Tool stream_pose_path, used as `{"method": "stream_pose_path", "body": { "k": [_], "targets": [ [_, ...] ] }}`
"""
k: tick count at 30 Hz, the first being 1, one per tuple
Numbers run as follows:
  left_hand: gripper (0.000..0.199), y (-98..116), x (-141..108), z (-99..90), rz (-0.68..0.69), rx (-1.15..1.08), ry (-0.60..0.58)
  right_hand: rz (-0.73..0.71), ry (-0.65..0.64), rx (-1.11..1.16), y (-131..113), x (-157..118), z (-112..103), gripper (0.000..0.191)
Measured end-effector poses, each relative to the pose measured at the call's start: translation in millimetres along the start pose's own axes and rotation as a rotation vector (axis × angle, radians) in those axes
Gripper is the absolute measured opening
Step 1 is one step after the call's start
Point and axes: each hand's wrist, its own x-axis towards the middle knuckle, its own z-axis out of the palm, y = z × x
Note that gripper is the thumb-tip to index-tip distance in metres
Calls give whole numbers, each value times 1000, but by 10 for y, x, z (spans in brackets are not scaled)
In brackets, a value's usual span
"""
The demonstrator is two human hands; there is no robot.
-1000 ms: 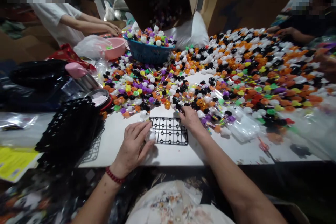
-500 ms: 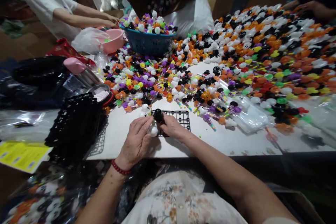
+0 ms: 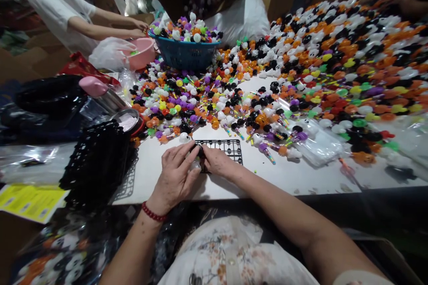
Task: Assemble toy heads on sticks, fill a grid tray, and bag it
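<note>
I have the left hand curved over the left end of a flat black plastic grid on the white tabletop, its thumb and index finger apart around a small glossy white piece and a small round black piece. The right hand reaches across the grid, fingertips next to the black piece. Fingers hide the contact, so I cannot tell whether either grip is closed. Left of me, a stack of black plastic grids leans near a red-rimmed round container.
</note>
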Motion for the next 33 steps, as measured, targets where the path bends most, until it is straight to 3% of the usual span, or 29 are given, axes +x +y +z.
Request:
{"method": "stream_pose_path", "body": {
  "k": [9, 16, 23, 27, 30, 33],
  "targets": [
    [26, 67, 79, -9, 66, 76, -8, -51, 13, 304, 122, 70, -18, 30],
    [22, -17, 36, 47, -36, 84, 90, -36, 26, 236, 163, 110, 43, 18],
    [20, -36, 41, 67, -38, 57, 102, -109, 34, 171, 171, 135, 159, 19],
    [28, -25, 79, 54, -14, 94, 112, -70, 43, 205, 150, 146, 158, 16],
    [40, -10, 117, 19, 10, 125, 110, -37, 110, 249, 184, -31, 16, 14],
    [47, -4, 152, -28, 22, 134, 99, 32, 324, 221, 341, -430, -260, 16]
  ]
}}
